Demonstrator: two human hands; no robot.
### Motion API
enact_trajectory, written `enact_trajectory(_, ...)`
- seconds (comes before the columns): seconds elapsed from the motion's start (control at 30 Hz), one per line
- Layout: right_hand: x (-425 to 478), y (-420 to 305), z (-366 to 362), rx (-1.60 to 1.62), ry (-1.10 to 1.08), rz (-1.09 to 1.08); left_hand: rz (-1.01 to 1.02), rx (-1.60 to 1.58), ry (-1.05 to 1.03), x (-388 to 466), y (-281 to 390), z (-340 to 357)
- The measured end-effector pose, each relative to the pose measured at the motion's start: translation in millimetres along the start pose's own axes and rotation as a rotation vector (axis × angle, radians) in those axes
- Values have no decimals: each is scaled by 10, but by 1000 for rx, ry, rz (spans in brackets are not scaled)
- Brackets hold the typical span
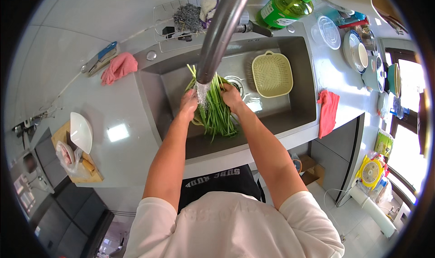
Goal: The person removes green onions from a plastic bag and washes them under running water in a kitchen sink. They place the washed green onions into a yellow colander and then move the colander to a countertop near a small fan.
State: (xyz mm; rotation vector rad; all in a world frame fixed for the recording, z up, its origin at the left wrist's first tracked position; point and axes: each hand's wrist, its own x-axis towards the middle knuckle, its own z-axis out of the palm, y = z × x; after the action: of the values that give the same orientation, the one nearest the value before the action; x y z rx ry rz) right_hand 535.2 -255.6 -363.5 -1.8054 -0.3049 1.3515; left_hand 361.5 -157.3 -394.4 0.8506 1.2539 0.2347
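A bunch of long green stalks [217, 113], likely garlic chives or scallions, is held under running water [203, 94] in the stainless steel sink [170, 132]. My left hand [189, 105] grips the bunch from the left, wet, its fingertips hidden by the stalks. On the other side, my right hand [232, 96] has its fingers curled at the bunch's edge. A yellowish rim [197, 122] shows beneath the greens, mostly covered. Above them arches the metal faucet [221, 34]. A pale yellow colander basket [272, 74] sits in the sink, right of the drain [235, 83].
Behind the sink stand a wire rack [164, 45] with steel wool [188, 17] and a green soap bottle [285, 8]. Pink cloth [119, 68] lies left; a red cloth [328, 113] hangs over the front edge. A cutting board [91, 176] holds a white bowl [81, 132]. Dishes [353, 51] stand right.
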Motion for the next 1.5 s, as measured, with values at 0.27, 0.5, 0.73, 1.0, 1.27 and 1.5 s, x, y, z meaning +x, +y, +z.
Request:
enact_trajectory(0.27,29,93,135,-32,9,-27,-77,155,3,252,-375,-28)
enact_trajectory(0.5,264,545,-37,-13,107,10,-127,5,-85,74,-109,-3)
enact_trajectory(0.73,33,247,38,-190,225,-30,-88,139,-87,-142,78,147)
enact_trajectory(1.0,-305,-98,276,-492,613,-491,-106,133,-45,349,-484,-403)
enact_trajectory(1.27,-167,-194,428,-684,518,-722,-76,170,-69,97,-243,-58)
enact_trajectory(1.5,-54,-209,500,-584,464,-610,-20,238,-52,38,-207,-55)
